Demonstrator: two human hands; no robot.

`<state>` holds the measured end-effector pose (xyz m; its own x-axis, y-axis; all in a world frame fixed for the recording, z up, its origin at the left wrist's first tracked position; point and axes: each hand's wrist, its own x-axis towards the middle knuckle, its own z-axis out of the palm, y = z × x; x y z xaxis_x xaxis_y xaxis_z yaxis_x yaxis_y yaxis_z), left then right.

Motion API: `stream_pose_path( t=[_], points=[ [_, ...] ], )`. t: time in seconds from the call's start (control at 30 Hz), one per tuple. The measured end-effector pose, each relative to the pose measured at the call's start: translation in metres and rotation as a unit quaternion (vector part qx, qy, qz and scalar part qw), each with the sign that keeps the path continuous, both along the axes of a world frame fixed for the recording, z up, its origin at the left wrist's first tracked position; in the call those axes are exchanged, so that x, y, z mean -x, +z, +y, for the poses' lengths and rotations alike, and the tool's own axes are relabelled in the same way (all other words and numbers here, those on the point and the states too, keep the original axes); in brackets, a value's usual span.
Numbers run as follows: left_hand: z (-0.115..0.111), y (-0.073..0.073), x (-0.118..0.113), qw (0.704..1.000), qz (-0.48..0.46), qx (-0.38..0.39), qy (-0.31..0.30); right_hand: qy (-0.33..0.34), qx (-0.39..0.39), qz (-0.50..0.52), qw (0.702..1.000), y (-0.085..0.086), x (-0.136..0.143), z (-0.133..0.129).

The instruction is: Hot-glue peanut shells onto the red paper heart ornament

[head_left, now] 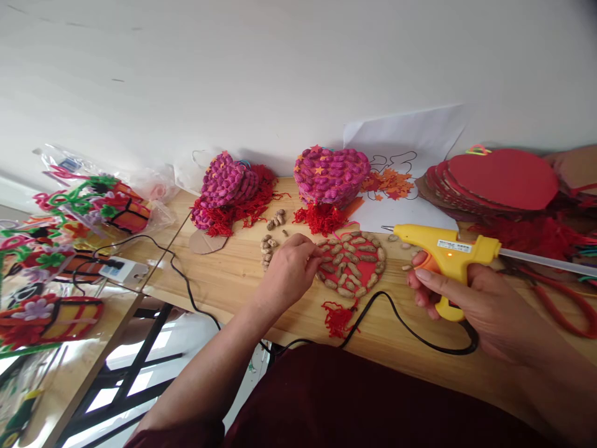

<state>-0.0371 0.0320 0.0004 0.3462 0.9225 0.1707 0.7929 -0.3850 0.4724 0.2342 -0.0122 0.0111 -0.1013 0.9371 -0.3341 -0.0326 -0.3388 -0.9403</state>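
My right hand (459,298) grips a yellow glue gun (448,249) above the table, its nozzle pointing left and a clear glue stick (550,258) sticking out behind. At the left edge of a red heart-shaped board (367,270), my left hand (291,264) is closed, fingertips pinched on a peanut that they mostly hide. Peanuts (351,269) line the board's rim and lie in rows inside it, with red surface between. A red yarn tassel (338,317) hangs from its near end. Loose peanuts (268,249) lie beside my left hand.
Pink peanut-covered hearts (331,174) stand behind, near orange star cutouts (389,182) on white paper (420,214). Stacked red boards (504,177) and red-handled scissors (559,305) are right. A black cord (186,280) runs from a power strip (124,272) left, by colourful crafts (51,317).
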Motion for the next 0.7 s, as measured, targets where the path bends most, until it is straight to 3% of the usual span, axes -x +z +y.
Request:
stream_pose_path(
  t=[0.57, 0.7],
  points=[
    [0.001, 0.002, -0.008, 1.0, 0.016, -0.019, 0.001, -0.001, -0.003, 0.029, 1.0, -0.001, 0.0, -0.002],
    [0.003, 0.011, -0.026, 0.997, 0.005, -0.049, -0.058, 0.003, -0.006, 0.031, 0.999, -0.002, -0.002, -0.003]
  ],
)
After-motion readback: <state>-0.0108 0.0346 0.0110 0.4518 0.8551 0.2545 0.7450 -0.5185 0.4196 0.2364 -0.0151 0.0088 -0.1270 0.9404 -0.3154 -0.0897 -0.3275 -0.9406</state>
